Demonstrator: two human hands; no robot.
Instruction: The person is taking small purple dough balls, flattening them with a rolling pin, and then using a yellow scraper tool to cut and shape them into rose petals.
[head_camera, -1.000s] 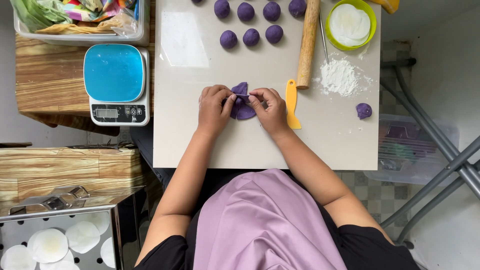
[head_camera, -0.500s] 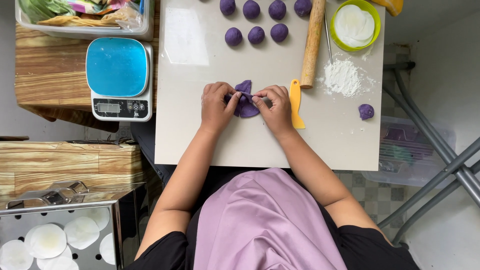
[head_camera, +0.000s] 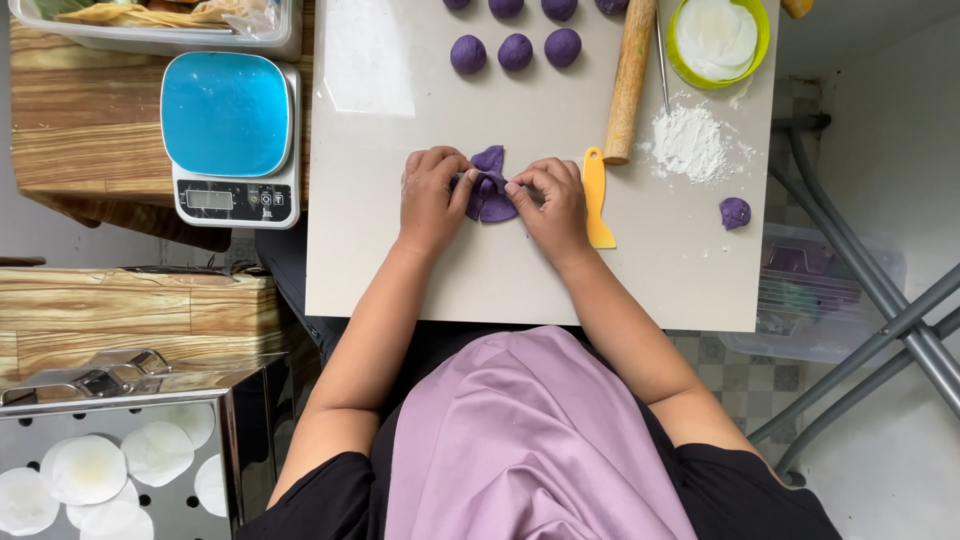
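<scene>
Closest in, a steel steamer tray (head_camera: 150, 455) sits low at the left with round white paper liners (head_camera: 85, 468) laid over its holes. Up on the pale table (head_camera: 400, 270), both hands meet at the middle. The left hand (head_camera: 432, 195) has its fingertips curled and pinched onto the left edge of the purple dough piece (head_camera: 490, 190); the right hand (head_camera: 550, 200) pinches the right edge, thumb and forefinger closed on a fold. The dough lies flat on the table right between the two hands, touching both, with its edges gathered upward. It looks soft, light and pliable, likely a little tacky, and thin enough to tear, so a gentle pinch at the rim seems the place to hold it, not the middle. Just beside the right hand lies a yellow scraper (head_camera: 595, 200). Further out, a wooden rolling pin (head_camera: 630, 80), a heap of white flour (head_camera: 690, 140) and a small purple scrap (head_camera: 735, 212). A blue-topped kitchen scale (head_camera: 230, 135) sits left. At the far edge, purple dough balls (head_camera: 515, 50) and a green bowl (head_camera: 762, 40).
</scene>
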